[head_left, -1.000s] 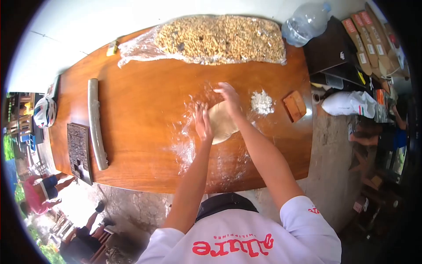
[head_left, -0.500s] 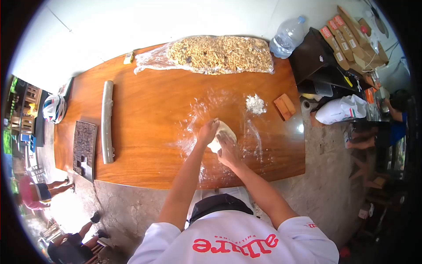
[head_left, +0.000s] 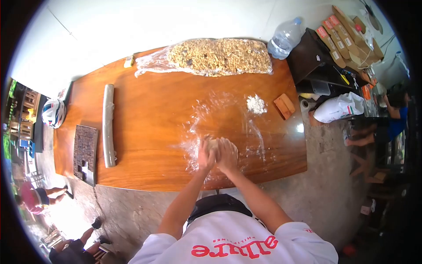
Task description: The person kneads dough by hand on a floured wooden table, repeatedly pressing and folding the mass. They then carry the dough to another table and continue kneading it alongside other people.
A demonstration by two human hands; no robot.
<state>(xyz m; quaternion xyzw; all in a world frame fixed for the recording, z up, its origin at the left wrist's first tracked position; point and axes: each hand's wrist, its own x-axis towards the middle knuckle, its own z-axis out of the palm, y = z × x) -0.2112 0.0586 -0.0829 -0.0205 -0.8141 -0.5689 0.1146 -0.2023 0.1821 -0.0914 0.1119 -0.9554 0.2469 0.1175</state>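
Observation:
Near the table's front edge, a pale lump of dough (head_left: pixel 213 144) lies mostly covered by my two hands. My left hand (head_left: pixel 205 154) grips its left side, fingers bent and slightly blurred. On its right side, my right hand (head_left: pixel 227 155) presses with the fingers curved over the top. White flour is smeared over the wood around both hands. A small heap of flour (head_left: pixel 256 104) sits beyond them to the right, beside a reddish-brown block (head_left: pixel 284 106).
A long plastic bag of golden crumbly pieces (head_left: pixel 220 56) spans the table's back, near a large clear bottle (head_left: pixel 285 38). A grey tube (head_left: pixel 108 125) and a dark textured panel (head_left: pixel 85 152) lie left. A white sack (head_left: pixel 339 108) is at right. Other people appear at both sides.
Both hands have drawn back toward me with the dough and closed in around it. My right fingers, earlier stretched over the dough, are now bent.

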